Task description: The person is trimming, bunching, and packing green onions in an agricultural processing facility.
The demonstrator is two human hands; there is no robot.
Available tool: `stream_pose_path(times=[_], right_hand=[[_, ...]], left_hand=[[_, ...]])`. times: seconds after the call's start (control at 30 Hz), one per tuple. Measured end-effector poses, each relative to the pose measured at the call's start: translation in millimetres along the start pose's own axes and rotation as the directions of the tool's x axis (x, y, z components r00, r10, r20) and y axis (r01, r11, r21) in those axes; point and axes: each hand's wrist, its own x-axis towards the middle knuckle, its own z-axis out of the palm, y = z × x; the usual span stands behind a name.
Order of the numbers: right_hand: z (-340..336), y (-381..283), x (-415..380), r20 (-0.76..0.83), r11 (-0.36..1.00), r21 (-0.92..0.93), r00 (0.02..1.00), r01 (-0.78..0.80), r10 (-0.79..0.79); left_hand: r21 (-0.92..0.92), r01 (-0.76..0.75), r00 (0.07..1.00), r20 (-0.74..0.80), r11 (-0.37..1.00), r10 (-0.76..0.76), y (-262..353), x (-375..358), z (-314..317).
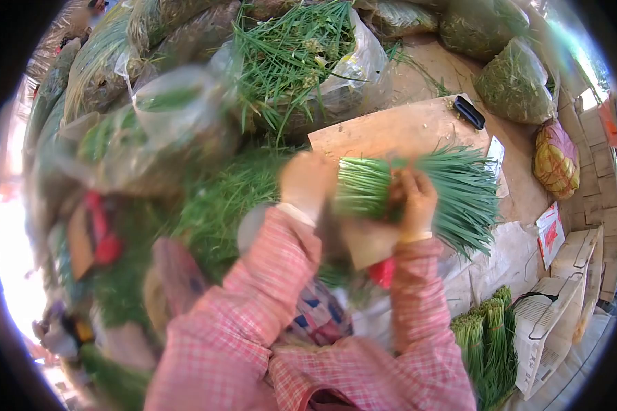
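Observation:
A thick bunch of green stalks [363, 183] lies crosswise before me, pale cut ends at the left and dark green leaves fanning right. My right hand [415, 198] is closed round the bunch near its middle, fingers bent over the stalks. At the cut ends is my left hand [308, 179], blurred by motion; its fingers are smeared, and whether they hold anything is unclear. Behind the bunch lies a wooden board [397, 127] with a dark blue object [469, 112] on its right end.
An open plastic bag of greens [291, 61] stands behind. Filled bags [514, 82] are at the back right. Loose greens [219, 198] spread at the left. Tied bundles [487, 342] stand at the lower right, beside a white plastic crate [538, 315].

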Motion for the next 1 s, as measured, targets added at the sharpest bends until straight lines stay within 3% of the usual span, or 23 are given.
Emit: stream_pose_path(times=[0.07, 0.1, 0.17, 0.23, 0.3, 0.43, 0.53, 0.63, 0.73, 0.83, 0.9, 0.97, 1.0], right_hand=[[-1.3, 0.8, 0.2, 0.000, 1.000, 0.016, 1.000, 0.000, 0.000], [-1.8, 0.4, 0.0, 0.000, 1.000, 0.024, 1.000, 0.002, -0.002], [-1.8, -2.3, -0.6, 0.003, 1.000, 0.012, 1.000, 0.013, -0.013], [-1.1, -2.9, 0.2, -0.004, 1.000, 0.011, 1.000, 0.022, -0.022], [-2.8, 0.6, 1.8, -0.016, 1.000, 0.014, 1.000, 0.022, -0.022], [-2.3, -3.6, 0.9, -0.007, 0.998, -0.030, 0.999, 0.046, -0.046], [-1.6, -2.8, -0.4, -0.001, 0.999, -0.010, 0.999, 0.039, -0.039], [-0.1, -2.5, 0.6, -0.009, 1.000, -0.008, 1.000, 0.019, -0.019], [-1.5, -0.9, 1.2, -0.013, 1.000, -0.001, 1.000, 0.002, -0.002], [-1.3, -2.6, 1.5, -0.011, 1.000, -0.009, 1.000, 0.004, -0.004], [-2.9, 0.9, 3.2, -0.013, 1.000, 0.007, 1.000, 0.007, -0.007], [-3.1, 1.8, 2.6, -0.008, 1.000, 0.015, 1.000, 0.006, -0.006], [-3.5, 1.6, 2.6, -0.007, 1.000, 0.019, 1.000, 0.008, -0.008]], left_hand=[[-0.068, 0.204, 0.974, -0.087, 0.977, -0.210, -38.2, 12.7, -2.5], [-0.001, 0.186, 0.970, -0.158, 0.983, -0.184, -48.5, 16.8, -16.4], [0.171, 0.313, 0.949, -0.081, 0.934, -0.304, -65.3, 28.5, -31.5], [0.110, -0.018, 0.994, -0.108, 0.994, 0.030, -33.6, 19.6, -49.4], [0.044, -0.252, 0.962, -0.100, 0.967, 0.255, -10.3, 13.3, -27.7], [-0.065, -0.220, 0.975, -0.017, 0.973, 0.220, 17.6, 8.9, 4.7], [0.001, -0.267, 0.964, 0.018, 0.964, 0.267, 23.0, 7.3, 10.5], [-0.070, -0.230, 0.971, 0.050, 0.971, 0.234, 26.2, 8.5, 15.1], [-0.021, -0.173, 0.980, 0.099, 0.985, 0.174, 29.7, 8.0, 18.1], [0.132, -0.154, 0.979, 0.151, 0.979, 0.134, 23.7, 10.1, 23.6], [0.484, -0.097, 0.982, 0.189, 0.870, 0.005, 9.5, 19.9, 15.1], [0.458, -0.001, 0.999, 0.032, 0.889, -0.015, -32.2, 24.7, -2.1], [0.469, -0.021, 0.997, 0.072, 0.883, -0.015, -43.0, 27.1, -16.8]])
